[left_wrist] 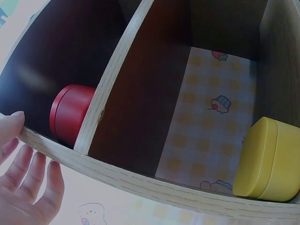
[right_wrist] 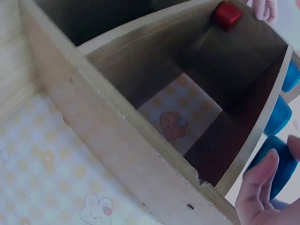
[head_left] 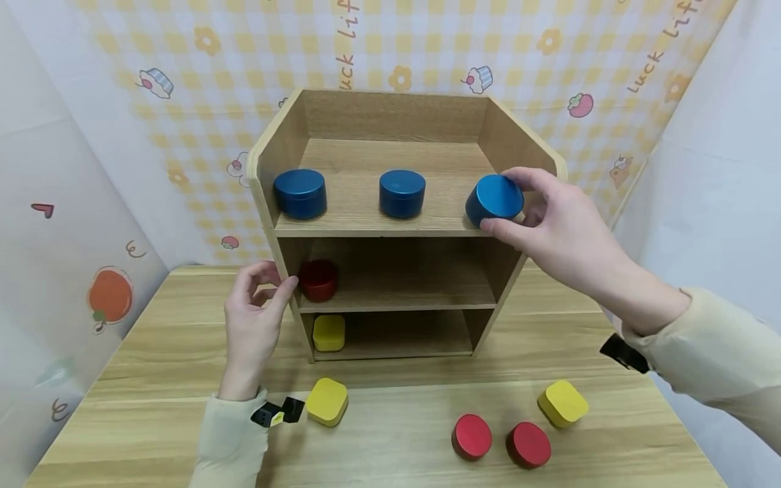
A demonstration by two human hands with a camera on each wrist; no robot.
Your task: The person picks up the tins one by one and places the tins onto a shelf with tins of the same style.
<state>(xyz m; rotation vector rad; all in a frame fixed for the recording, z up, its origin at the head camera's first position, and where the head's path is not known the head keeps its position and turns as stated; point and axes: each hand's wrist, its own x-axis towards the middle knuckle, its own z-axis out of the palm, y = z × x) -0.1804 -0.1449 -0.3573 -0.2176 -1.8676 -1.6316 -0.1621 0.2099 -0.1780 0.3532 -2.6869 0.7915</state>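
My right hand point(head_left: 567, 224) grips a blue round tin point(head_left: 499, 196) between thumb and fingers at the right front of the wooden shelf's top tier. That tin is tilted, its lid turned toward the head camera. Two more blue tins, a left one point(head_left: 301, 194) and a middle one point(head_left: 402, 194), stand along the same front edge. At the left side panel point(left_wrist: 140, 180) of the shelf, my left hand point(head_left: 253, 325) holds the front edge, thumb at the edge and fingers outside. Just inside, a red round tin point(left_wrist: 72, 112) sits on the middle tier.
A yellow squarish tin point(head_left: 329, 333) sits at the bottom tier's left. On the table before the shelf lie a yellow tin point(head_left: 327, 402) at left, two red tins, one point(head_left: 472, 437) beside the other point(head_left: 528, 444), and another yellow tin point(head_left: 563, 403) at right. Patterned cloth point(head_left: 207, 135) hangs behind.
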